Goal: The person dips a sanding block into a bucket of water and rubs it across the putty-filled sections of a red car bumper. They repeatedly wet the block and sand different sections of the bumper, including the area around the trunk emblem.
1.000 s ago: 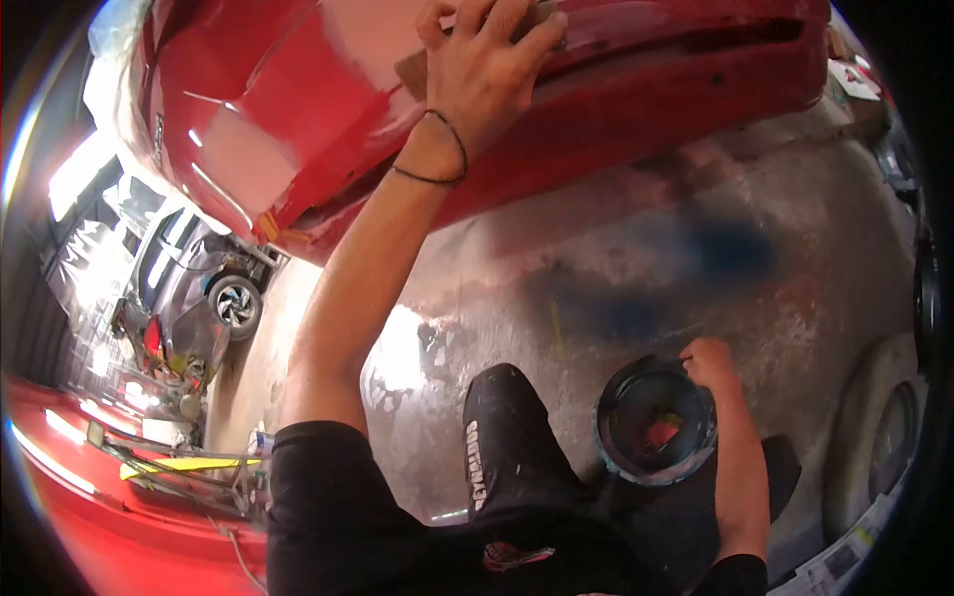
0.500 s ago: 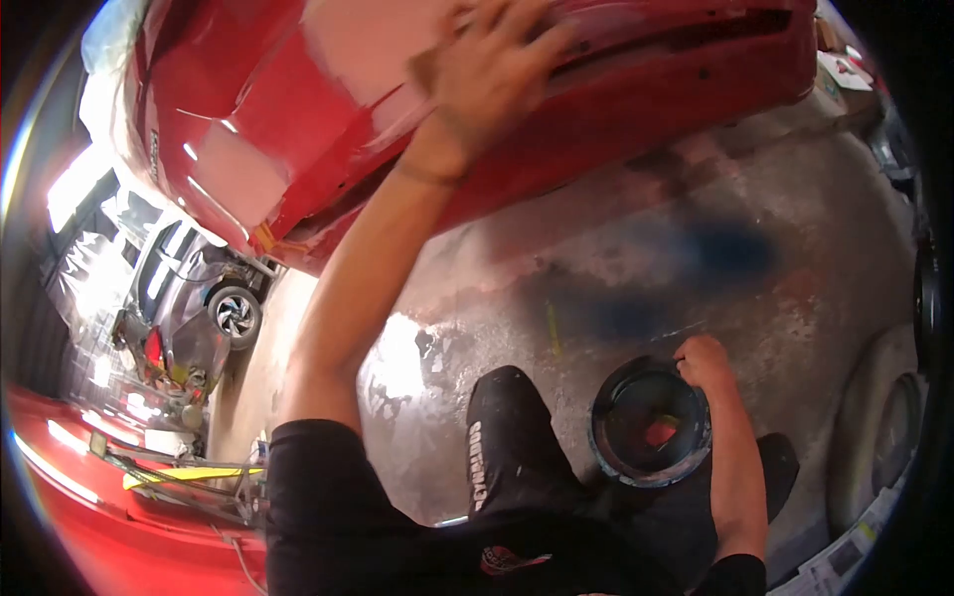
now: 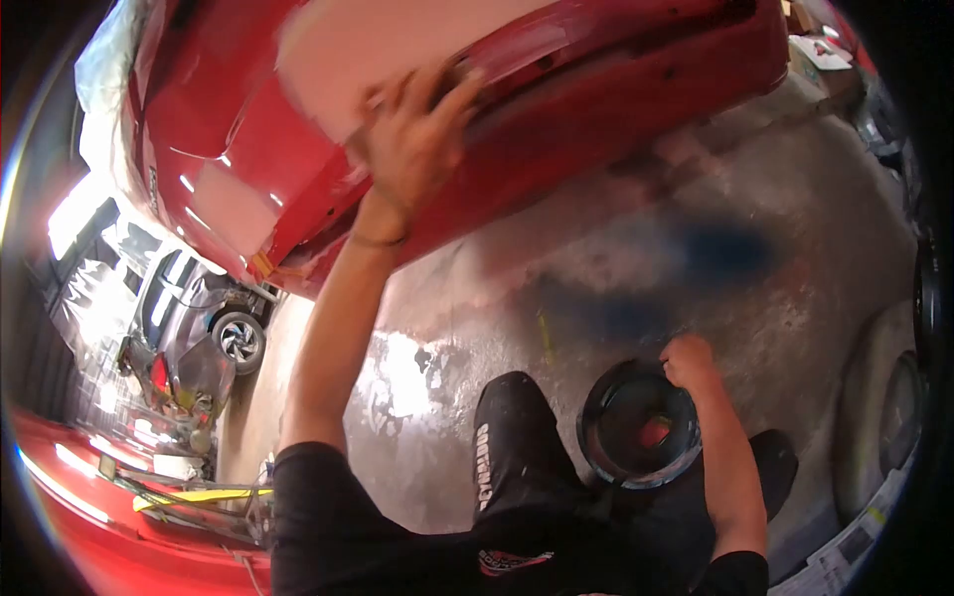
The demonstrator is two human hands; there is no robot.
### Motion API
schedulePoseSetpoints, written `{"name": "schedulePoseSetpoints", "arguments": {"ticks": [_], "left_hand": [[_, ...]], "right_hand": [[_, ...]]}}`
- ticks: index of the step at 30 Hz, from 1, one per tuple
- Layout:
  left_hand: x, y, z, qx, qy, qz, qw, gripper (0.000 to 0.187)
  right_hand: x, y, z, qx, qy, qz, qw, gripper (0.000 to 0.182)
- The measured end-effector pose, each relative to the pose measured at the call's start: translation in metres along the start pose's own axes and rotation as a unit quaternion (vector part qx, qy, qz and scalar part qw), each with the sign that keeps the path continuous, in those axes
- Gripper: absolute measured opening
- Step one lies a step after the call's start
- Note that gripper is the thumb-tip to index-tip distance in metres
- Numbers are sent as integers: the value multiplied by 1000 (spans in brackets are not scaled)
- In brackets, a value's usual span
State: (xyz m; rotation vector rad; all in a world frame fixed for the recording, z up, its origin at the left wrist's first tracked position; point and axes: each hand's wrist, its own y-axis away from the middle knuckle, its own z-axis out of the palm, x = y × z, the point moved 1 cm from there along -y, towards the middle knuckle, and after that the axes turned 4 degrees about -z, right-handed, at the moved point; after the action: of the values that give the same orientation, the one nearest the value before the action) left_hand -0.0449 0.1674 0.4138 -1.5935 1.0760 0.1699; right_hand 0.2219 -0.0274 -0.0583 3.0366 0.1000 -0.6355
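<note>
My left hand (image 3: 415, 134) is pressed on the red car panel (image 3: 288, 119), at the edge of a pale pinkish sanded patch (image 3: 348, 50). Under its palm and fingers is a brownish piece that looks like sandpaper (image 3: 358, 147), mostly hidden and blurred. My right hand (image 3: 688, 363) is closed on the rim of a black bucket (image 3: 594, 437), which stands between my knees. Dark liquid fills part of the bucket, and a small red and greenish thing (image 3: 656, 430) shows in it.
A dark car with an alloy wheel (image 3: 238, 341) stands at the left, beside a metal stand with a yellow bar (image 3: 199, 497). Wet concrete floor (image 3: 477, 288) lies below the panel. A tyre (image 3: 874, 427) and newspaper (image 3: 845, 546) are at the right.
My left hand has slid left and down along the panel with the brownish piece. My right hand still grips the bucket rim; the view has shifted slightly.
</note>
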Motion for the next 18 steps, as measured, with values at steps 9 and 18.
{"name": "schedulePoseSetpoints", "arguments": {"ticks": [9,18], "left_hand": [[19,-49,35,12,54,-23,998,43],[25,-69,43,35,93,-3,995,48]], "right_hand": [[9,-5,15,33,-41,-4,999,23],[9,-8,12,-6,-56,-16,998,22]]}}
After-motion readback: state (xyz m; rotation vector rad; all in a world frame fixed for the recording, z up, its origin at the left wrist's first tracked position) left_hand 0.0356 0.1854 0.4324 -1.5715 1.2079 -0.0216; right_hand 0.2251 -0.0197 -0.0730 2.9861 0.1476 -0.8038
